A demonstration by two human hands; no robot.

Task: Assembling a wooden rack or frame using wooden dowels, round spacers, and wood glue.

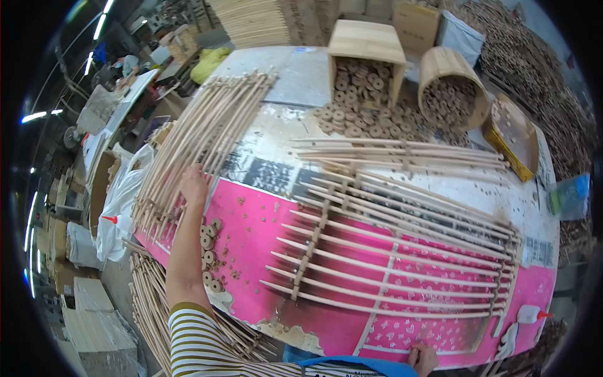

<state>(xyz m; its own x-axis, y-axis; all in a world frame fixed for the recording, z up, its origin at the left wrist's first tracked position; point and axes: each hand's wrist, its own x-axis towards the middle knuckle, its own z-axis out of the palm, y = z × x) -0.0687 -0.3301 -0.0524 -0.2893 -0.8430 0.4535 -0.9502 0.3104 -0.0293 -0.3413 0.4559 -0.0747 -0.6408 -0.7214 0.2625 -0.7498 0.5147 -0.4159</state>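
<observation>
Apparently we're fetching a rod: our left hand point(193, 184) at nine o'clock rests fingers closed on the dowel pile point(201, 135); right hand point(424, 358) fingers unclear. Next, seat it in the rack point(389, 251).

The room was a crowded workshop. A large round table point(301, 81) with a grey and pink top filled the middle. Long fluorescent tubes point(35, 116) glowed along the dark left side, above cluttered benches point(135, 88) (their contents too small to make out). Cardboard boxes point(94, 314) and white plastic sheeting point(119, 201) stood on the grey floor point(116, 276) to the left. Stacked wooden slats point(251, 22) rose behind the table.
</observation>
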